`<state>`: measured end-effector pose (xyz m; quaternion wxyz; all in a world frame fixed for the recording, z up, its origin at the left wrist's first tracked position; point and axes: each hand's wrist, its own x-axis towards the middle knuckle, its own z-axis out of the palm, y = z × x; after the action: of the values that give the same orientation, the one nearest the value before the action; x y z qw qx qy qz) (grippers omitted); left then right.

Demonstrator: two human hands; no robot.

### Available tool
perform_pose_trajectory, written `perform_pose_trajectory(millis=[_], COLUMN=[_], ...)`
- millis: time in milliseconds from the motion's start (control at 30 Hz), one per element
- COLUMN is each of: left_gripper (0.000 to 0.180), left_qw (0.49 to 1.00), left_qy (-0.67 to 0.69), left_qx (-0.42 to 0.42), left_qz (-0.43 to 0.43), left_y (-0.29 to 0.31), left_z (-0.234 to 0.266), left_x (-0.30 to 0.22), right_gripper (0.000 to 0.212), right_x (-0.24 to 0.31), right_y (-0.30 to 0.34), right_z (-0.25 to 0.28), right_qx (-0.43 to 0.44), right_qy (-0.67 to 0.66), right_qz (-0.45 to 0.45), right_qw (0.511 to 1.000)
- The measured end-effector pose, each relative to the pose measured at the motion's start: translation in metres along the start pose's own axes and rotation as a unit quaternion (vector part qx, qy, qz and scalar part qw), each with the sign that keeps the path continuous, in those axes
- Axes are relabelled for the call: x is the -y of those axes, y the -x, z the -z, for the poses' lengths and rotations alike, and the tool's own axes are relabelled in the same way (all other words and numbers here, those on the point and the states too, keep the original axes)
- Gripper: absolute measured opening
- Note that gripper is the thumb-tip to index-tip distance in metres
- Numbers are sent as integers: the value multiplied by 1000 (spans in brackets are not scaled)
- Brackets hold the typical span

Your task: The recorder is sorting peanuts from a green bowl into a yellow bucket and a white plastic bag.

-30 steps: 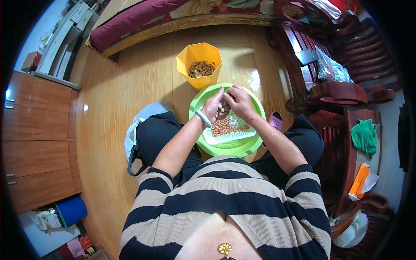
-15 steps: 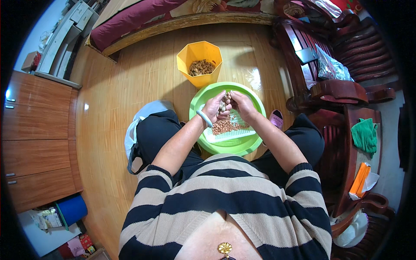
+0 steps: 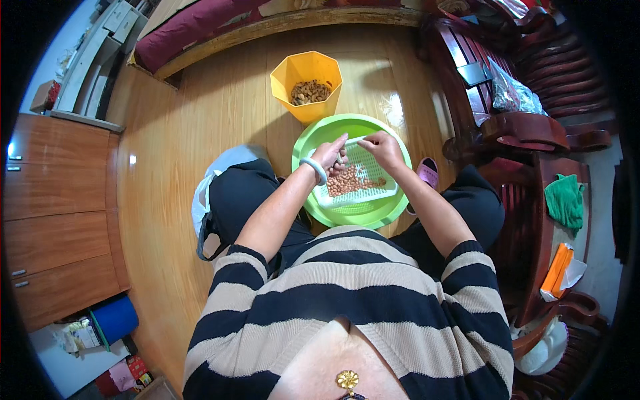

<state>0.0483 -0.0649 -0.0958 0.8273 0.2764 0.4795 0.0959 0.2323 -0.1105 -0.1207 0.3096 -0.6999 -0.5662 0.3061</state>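
A white slotted basket [image 3: 389,193] sits inside a light green basin [image 3: 305,137] between my knees. Reddish-brown peanut kernels [image 3: 347,181] are spread over its bottom. Above the basket's left part, my left hand [image 3: 327,157] is curled around pale unshelled peanuts, mostly hidden by the fingers. My right hand [image 3: 383,148] hovers over the far right part of the basket, apart from the left. Its thumb and fingertips are pinched together; whatever they hold is too small to tell.
Beyond the basin stands a yellow angular bin [image 3: 279,85] with brown shells [image 3: 309,92] inside. Dark wooden seats [image 3: 460,60] line the right side, with a green cloth [image 3: 565,201] on one. A pink slipper [image 3: 427,172] shows by the basin. Wooden cabinets [image 3: 60,180] stand left.
My hands were together over the basin and have now parted. The right hand has shifted right and closed into a pinch. Fewer unshelled peanuts show in my left hand.
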Motion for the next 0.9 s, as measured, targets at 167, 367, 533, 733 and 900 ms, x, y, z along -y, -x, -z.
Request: perform_pose_trajectory(millis=[167, 367, 533, 733, 900], left_gripper=[46, 43, 48, 46, 42], left_qw=[997, 990, 979, 967, 957], left_qy=[62, 97, 170, 218, 257], left_qx=[42, 94, 71, -36, -24], left_qz=[6, -36, -89, -129, -134], left_y=[1, 10, 14, 2, 2], left_z=[-4, -1, 2, 5, 15], left_x=[-7, -21, -29, -40, -37], right_gripper=[25, 29, 26, 44, 37], right_x=[24, 58, 79, 123, 143], right_y=[-5, -15, -54, -131, -126], right_z=[1, 6, 8, -6, -5], right_qx=[56, 156, 207, 27, -51], right_qy=[-239, -275, -235, -134, -57], right_qz=[-48, -16, -21, 41, 55], right_qw=[968, 949, 950, 990, 996])
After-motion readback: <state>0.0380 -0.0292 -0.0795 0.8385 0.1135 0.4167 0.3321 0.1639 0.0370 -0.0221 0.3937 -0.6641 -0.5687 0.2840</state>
